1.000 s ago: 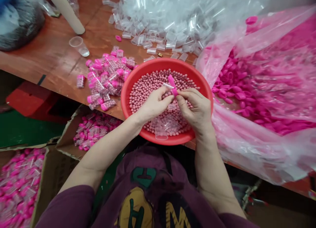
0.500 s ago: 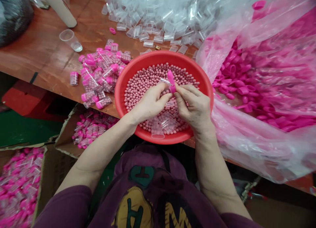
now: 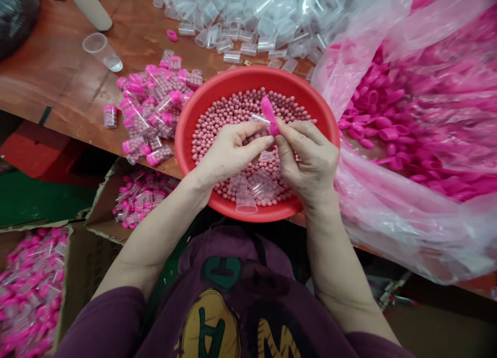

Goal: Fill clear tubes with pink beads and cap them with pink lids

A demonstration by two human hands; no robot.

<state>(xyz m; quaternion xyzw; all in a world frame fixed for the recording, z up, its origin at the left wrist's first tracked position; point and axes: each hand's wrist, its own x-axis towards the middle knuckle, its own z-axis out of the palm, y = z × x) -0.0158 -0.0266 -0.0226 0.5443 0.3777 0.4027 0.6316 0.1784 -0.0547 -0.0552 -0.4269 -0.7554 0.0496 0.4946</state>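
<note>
Over a red basin point(image 3: 186, 164) of pink beads point(image 3: 217, 120), my two hands meet. My left hand point(image 3: 235, 148) is closed around a clear plastic tube point(image 3: 259, 119), mostly hidden by the fingers. The fingers of my right hand point(image 3: 308, 159) pinch a bright pink flip cap point(image 3: 267, 108) at the tube's right end, its lid standing up. Whether the cap is fully seated on the tube I cannot tell. On the beads below my hands lie several loose clear tubes point(image 3: 246, 195).
Filled pink-capped tubes point(image 3: 151, 107) are heaped left of the basin, near a clear cup point(image 3: 103, 51). Clear tubes point(image 3: 248, 32) pile up behind. A plastic bag point(image 3: 388, 213) of pink caps point(image 3: 388, 122) lies right. Cardboard boxes point(image 3: 91, 254) of filled tubes stand below the table edge.
The view has shifted slightly. My hands stay together at the tube and cap, and the upright lid tilts a little more to the left.
</note>
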